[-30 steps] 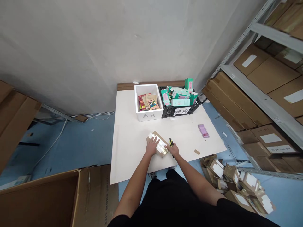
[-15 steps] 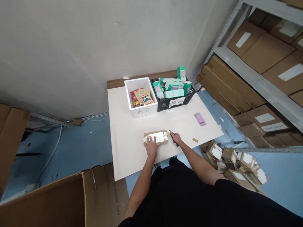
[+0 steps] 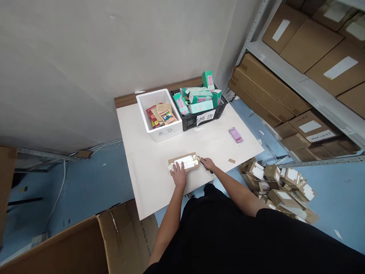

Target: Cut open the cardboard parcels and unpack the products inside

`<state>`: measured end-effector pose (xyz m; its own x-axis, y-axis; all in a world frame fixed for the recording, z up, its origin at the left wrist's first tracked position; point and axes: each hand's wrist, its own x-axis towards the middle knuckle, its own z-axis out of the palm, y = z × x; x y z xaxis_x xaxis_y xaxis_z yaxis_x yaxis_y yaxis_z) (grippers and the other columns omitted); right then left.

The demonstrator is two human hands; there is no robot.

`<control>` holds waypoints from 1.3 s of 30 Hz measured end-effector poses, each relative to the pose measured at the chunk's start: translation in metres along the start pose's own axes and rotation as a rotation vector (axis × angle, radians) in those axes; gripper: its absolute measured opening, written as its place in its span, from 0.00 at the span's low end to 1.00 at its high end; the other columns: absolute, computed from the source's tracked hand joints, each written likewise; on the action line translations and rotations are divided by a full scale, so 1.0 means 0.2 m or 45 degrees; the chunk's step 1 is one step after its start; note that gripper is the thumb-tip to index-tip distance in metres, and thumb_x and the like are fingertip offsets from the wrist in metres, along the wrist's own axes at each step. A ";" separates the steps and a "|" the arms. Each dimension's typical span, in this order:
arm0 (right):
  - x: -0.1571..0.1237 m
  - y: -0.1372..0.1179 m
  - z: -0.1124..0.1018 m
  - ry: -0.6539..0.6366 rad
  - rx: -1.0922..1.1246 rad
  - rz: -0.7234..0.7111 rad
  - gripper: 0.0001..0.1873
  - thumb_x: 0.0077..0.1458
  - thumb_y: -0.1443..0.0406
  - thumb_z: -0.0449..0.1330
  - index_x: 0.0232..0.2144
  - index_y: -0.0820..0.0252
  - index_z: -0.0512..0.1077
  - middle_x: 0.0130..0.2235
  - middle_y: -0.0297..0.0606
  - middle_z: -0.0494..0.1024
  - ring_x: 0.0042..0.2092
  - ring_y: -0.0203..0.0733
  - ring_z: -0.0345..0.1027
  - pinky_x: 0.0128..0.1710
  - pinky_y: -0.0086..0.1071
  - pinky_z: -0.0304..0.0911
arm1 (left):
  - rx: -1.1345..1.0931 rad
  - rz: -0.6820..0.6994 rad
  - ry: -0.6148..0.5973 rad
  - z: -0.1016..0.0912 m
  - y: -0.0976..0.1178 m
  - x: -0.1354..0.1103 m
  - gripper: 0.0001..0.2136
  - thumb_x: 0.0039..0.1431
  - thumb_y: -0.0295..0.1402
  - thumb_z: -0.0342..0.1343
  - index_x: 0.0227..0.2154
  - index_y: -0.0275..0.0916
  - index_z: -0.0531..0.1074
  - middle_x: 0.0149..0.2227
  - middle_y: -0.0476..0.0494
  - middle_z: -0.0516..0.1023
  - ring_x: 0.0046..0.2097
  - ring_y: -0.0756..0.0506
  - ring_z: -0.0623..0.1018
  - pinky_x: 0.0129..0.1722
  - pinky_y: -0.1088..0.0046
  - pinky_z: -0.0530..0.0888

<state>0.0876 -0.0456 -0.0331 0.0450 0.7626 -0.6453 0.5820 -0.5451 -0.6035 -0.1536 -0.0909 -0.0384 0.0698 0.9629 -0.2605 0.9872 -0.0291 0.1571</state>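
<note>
A small cardboard box (image 3: 184, 161) with a white label and shiny clear tape lies on the white table. My left hand (image 3: 179, 176) rests on the box's near left part, fingers spread over the label's edge. In my right hand (image 3: 208, 164) is a black and yellow utility knife (image 3: 202, 160), fingers wrapped round its handle. The knife's front end meets the right end of the box; whether the blade is in the tape is too small to tell.
Behind the box stand a white foam bin (image 3: 165, 134) with booklets and a black crate (image 3: 191, 123) of green boxes. A blurred pink item (image 3: 235, 135) and a cardboard scrap (image 3: 232, 160) lie to the right. Opened cartons (image 3: 281, 196) pile on the floor beside shelving (image 3: 285, 62).
My right hand has brought the knife from just beside the box to its right end. My left hand stays on the box. The whole view has shifted somewhat.
</note>
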 end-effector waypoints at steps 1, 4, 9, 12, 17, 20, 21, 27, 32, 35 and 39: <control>0.00 0.00 -0.01 -0.015 -0.016 0.004 0.36 0.68 0.37 0.50 0.22 0.56 0.68 0.16 0.34 0.69 0.22 0.40 0.70 0.30 0.29 0.64 | 0.000 0.005 -0.002 0.00 0.00 0.00 0.31 0.73 0.42 0.50 0.75 0.44 0.55 0.77 0.29 0.52 0.76 0.29 0.53 0.69 0.38 0.59; 0.02 -0.01 -0.05 -0.064 -0.120 0.017 0.34 0.67 0.37 0.53 0.24 0.57 0.70 0.17 0.33 0.70 0.21 0.40 0.70 0.28 0.31 0.62 | 0.019 0.013 0.001 0.00 0.00 0.00 0.31 0.73 0.43 0.50 0.75 0.45 0.55 0.77 0.28 0.52 0.76 0.29 0.53 0.69 0.39 0.59; 0.00 -0.02 -0.07 -0.050 -0.211 0.018 0.33 0.63 0.36 0.59 0.26 0.58 0.73 0.20 0.34 0.74 0.19 0.40 0.70 0.27 0.32 0.60 | 0.020 0.001 0.005 -0.02 0.00 0.00 0.31 0.73 0.44 0.52 0.75 0.46 0.56 0.76 0.29 0.54 0.76 0.29 0.54 0.70 0.40 0.59; -0.03 0.00 -0.07 -0.089 -0.275 0.019 0.34 0.65 0.36 0.56 0.28 0.59 0.74 0.21 0.35 0.75 0.19 0.41 0.71 0.27 0.32 0.60 | 0.044 0.003 -0.003 -0.04 0.01 0.00 0.31 0.72 0.43 0.52 0.75 0.45 0.57 0.76 0.29 0.54 0.76 0.29 0.54 0.70 0.41 0.59; -0.08 0.07 -0.07 -0.161 -0.362 0.003 0.32 0.66 0.37 0.56 0.30 0.59 0.74 0.20 0.34 0.74 0.21 0.40 0.72 0.29 0.30 0.62 | 0.063 -0.010 -0.056 -0.09 0.01 0.01 0.31 0.72 0.42 0.52 0.74 0.42 0.58 0.76 0.28 0.53 0.76 0.29 0.54 0.69 0.44 0.60; -0.08 0.15 -0.04 0.039 -0.007 0.131 0.33 0.70 0.39 0.49 0.32 0.59 0.73 0.23 0.35 0.75 0.23 0.40 0.74 0.29 0.28 0.65 | 0.034 -0.009 -0.110 -0.12 0.00 0.01 0.32 0.71 0.42 0.52 0.75 0.41 0.57 0.77 0.27 0.52 0.76 0.28 0.53 0.69 0.44 0.61; -0.08 0.18 -0.02 0.131 0.126 0.197 0.33 0.71 0.40 0.47 0.33 0.59 0.72 0.24 0.37 0.76 0.25 0.40 0.75 0.29 0.28 0.66 | 0.017 0.000 -0.141 -0.13 -0.01 0.01 0.33 0.71 0.42 0.53 0.75 0.42 0.55 0.77 0.27 0.52 0.76 0.27 0.53 0.69 0.43 0.62; -0.02 0.34 -0.08 0.371 0.280 0.344 0.19 0.65 0.50 0.60 0.40 0.61 0.74 0.33 0.42 0.81 0.33 0.44 0.78 0.28 0.28 0.68 | -0.161 0.047 -0.134 -0.29 -0.10 0.10 0.29 0.72 0.38 0.47 0.74 0.44 0.57 0.73 0.33 0.63 0.71 0.31 0.65 0.62 0.53 0.73; 0.10 0.38 -0.35 0.449 0.241 0.334 0.20 0.64 0.55 0.60 0.52 0.59 0.75 0.46 0.42 0.83 0.47 0.46 0.80 0.42 0.30 0.72 | -0.103 0.159 -0.133 -0.36 -0.16 0.26 0.31 0.68 0.40 0.55 0.72 0.46 0.61 0.73 0.38 0.63 0.75 0.33 0.58 0.68 0.56 0.66; 0.16 0.38 -0.48 0.522 0.205 0.361 0.27 0.64 0.55 0.59 0.62 0.60 0.70 0.56 0.48 0.80 0.58 0.50 0.75 0.51 0.35 0.72 | -0.032 0.102 -0.289 -0.31 -0.20 0.31 0.39 0.62 0.44 0.63 0.73 0.48 0.57 0.76 0.39 0.58 0.76 0.32 0.52 0.70 0.52 0.62; 0.16 0.31 -0.40 0.482 0.189 0.272 0.33 0.64 0.55 0.61 0.68 0.56 0.65 0.59 0.47 0.78 0.60 0.51 0.73 0.55 0.36 0.71 | -0.045 -0.086 -0.308 -0.26 -0.21 0.30 0.37 0.63 0.52 0.59 0.72 0.50 0.57 0.73 0.36 0.62 0.73 0.33 0.58 0.67 0.47 0.62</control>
<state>0.1889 -0.0273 -0.0536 0.4606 0.6864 -0.5628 0.4058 -0.7268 -0.5542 -0.1979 -0.0171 -0.0103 0.0404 0.8702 -0.4910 0.9855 0.0465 0.1634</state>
